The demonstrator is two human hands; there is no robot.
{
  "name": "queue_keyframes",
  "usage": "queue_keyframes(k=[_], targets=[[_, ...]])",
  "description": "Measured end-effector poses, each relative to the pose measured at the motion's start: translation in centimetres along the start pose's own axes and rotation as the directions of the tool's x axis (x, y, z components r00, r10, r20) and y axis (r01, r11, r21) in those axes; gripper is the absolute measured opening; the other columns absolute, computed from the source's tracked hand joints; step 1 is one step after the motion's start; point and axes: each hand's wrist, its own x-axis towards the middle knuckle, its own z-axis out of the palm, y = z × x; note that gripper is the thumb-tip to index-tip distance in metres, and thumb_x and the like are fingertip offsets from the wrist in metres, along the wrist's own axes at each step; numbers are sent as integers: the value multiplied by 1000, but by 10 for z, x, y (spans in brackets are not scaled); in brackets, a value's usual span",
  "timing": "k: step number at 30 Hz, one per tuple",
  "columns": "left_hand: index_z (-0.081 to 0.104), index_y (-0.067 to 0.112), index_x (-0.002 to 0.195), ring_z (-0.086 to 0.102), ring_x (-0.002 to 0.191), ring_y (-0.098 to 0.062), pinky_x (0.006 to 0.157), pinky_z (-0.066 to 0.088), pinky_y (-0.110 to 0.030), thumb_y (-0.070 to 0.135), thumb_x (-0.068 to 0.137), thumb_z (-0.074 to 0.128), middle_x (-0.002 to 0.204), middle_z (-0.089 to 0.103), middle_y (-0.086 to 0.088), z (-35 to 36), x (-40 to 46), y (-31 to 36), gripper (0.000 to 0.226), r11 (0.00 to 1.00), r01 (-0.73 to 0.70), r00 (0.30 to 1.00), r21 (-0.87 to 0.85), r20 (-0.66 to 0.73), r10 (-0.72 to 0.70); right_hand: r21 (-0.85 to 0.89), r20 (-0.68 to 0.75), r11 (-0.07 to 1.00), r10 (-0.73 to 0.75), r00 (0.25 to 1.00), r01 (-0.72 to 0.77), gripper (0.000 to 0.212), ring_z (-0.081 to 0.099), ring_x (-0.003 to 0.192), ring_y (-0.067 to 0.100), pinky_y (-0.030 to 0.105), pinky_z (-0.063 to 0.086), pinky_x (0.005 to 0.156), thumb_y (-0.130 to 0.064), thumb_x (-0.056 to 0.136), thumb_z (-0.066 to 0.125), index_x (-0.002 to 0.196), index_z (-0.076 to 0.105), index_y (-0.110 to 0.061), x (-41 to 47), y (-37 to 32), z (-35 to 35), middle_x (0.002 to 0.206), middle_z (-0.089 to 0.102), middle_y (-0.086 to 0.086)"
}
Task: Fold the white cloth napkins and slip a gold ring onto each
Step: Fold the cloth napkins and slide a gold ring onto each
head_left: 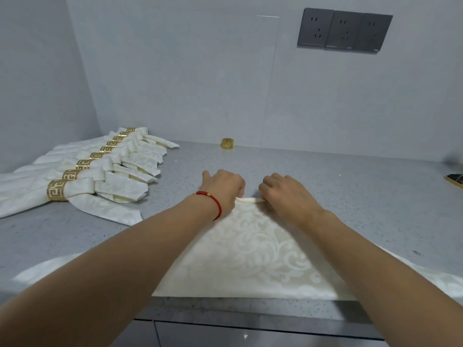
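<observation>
Both hands pinch the far tip of the damask napkin (250,249): the left hand (225,187) and right hand (283,194) curl their fingers over a small roll of cloth there, likely starting a tight roll toward the near counter edge. A loose gold ring (227,143) waits by the far wall; finished ringed napkins (82,176) lie fanned at far left.

The hands' fingertips are hidden, the left hand (223,187) and right hand (284,194) covering the far tip of the napkin (250,249). At the right edge of the frame a dark, gold-edged object (454,180) is cut off and blurred. The nearest finished napkins (82,181) run past the left edge.
</observation>
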Motion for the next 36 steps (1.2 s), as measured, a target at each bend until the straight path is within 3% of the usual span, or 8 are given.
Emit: queue_keyframes(k=[3,5,11,21,24,29,33,36], targets=[[34,27,64,48,84,-21,93,32,-46,-11,74,47,80,51,4,-10,-6,1,41,988,-129,990,90,77,122,-51,50,991,-125,991,127,12,57,71,21,30,31,60,-23,84,75,80,65,-18,-4,1,-4,77,59,-2],[32,25,58,42,73,-22,88,33,-44,-12,70,47,67,40,4,-11,-8,0,42,987,-136,990,80,56,132,108,84,994,-21,996,12,13,60,83,23,32,40,65,-26,98,59,93,68,-17,-4,2,-6,90,63,-1],[77,20,77,65,86,-18,88,47,-38,5,83,66,78,71,7,6,-6,-11,20,943,131,989,-307,-21,-144,326,132,905,243,961,-274,21,61,100,23,34,49,82,-18,104,54,113,72,-16,-8,2,-1,105,65,2],[52,28,76,54,85,-17,81,26,-36,-4,80,57,81,59,8,4,-21,-4,33,976,-112,983,186,-126,137,-13,87,998,64,994,-63,6,49,78,21,32,35,68,-12,93,58,97,60,-16,-11,-11,-13,90,63,0],[50,29,69,55,83,-18,90,30,-42,-8,73,52,82,59,10,-1,-22,-5,37,995,-71,997,68,-9,72,33,163,996,73,984,-79,11,58,86,21,31,35,70,-13,91,57,99,63,-19,-14,-10,-18,95,63,-3],[75,27,89,66,93,-18,90,51,-39,0,86,57,96,73,9,7,-25,-12,33,971,73,993,-229,-73,-92,389,193,813,387,902,-432,15,68,89,22,40,59,81,-15,98,62,101,76,-17,-15,-4,-15,95,73,-2],[60,24,63,61,77,-22,77,48,-33,0,85,57,72,63,8,7,-25,-13,33,984,53,998,-172,-35,-60,306,152,890,303,941,-337,19,66,91,22,42,58,78,-10,95,62,94,79,-17,-18,-6,-12,97,71,0],[55,27,78,56,85,-20,88,37,-40,4,90,55,82,64,7,6,-32,-10,27,999,17,998,-29,-52,-19,105,74,978,171,983,-178,8,57,87,20,33,45,74,-22,99,61,98,70,-21,-24,-8,-13,94,64,-4]])
